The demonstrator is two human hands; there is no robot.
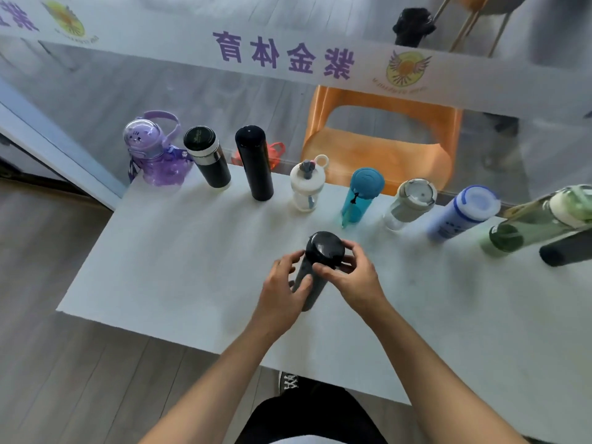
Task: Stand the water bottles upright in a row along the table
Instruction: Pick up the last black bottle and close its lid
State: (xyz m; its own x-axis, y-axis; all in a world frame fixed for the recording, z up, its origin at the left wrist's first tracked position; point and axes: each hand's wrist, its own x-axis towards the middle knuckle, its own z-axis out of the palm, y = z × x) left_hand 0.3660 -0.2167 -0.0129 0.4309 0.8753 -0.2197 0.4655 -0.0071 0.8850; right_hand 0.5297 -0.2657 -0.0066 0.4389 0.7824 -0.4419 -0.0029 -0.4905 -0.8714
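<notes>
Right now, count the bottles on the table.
10, though more may lie beyond the right edge. Nine line the far edge, from the purple bottle to the black bottle. Both hands hold the dark grey bottle.

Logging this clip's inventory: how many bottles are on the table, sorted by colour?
Black or dark grey: 4
Purple: 1
White or clear: 2
Blue or teal: 2
Green: 1
Total: 10

Soft even daylight, slight blur, strong wide-angle edge distortion.
</notes>
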